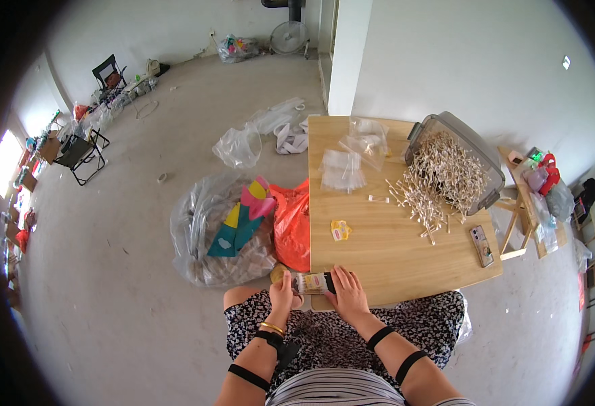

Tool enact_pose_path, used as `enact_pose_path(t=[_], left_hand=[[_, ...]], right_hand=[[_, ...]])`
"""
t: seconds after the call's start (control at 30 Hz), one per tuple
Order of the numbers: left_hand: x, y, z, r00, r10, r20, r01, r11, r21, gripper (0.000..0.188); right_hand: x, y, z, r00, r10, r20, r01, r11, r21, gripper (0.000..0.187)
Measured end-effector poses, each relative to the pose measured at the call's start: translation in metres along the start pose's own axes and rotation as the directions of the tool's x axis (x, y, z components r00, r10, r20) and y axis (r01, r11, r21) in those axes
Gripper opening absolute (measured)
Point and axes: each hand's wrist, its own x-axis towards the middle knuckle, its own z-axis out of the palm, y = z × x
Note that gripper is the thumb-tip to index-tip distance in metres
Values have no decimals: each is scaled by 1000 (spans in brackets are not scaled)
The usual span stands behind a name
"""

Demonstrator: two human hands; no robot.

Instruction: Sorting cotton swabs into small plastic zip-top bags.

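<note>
My left hand (282, 292) is closed around the left end of a clear packet (309, 282) with a printed label and a dark right end. Thin sticks, apparently cotton swabs, show through it. Across the table's front left edge, my right hand (350, 292) has its thumb and forefinger at the dark end, its other fingers reaching over the tabletop. Just beyond my left hand is a round tan thing (278, 274), partly hidden. Small yellow label cards (340, 230) lie farther back on the wooden table (385, 264).
A tipped grey bin (495, 159) spills cotton swabs (446, 179) onto the table. Clear bags (343, 169) lie at the back left, a phone (481, 246) at the right. A red bag (292, 223) and a large clear sack (196, 233) stand left of the table.
</note>
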Motion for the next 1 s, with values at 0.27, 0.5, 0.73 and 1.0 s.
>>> enact_pose_path(t=[0.27, 0.5, 0.73, 1.0], left_hand=[[-10, 17, 13, 859, 511, 22, -430, 698, 573, 42], [0, 5, 3, 883, 469, -5, -388, 738, 552, 44], [-30, 15, 25, 979, -87, 186, 156, 903, -400, 21], [-29, -7, 34, 975, -166, 144, 217, 830, -513, 18]], right_hand=[[-5, -23, 14, 984, 41, 172, -10, 983, -182, 85], [-5, -24, 13, 984, 27, 176, -9, 995, -102, 87], [1, -16, 24, 965, 255, 62, -262, 939, 221, 57], [16, -39, 49, 861, 496, 115, -485, 731, 479, 46]])
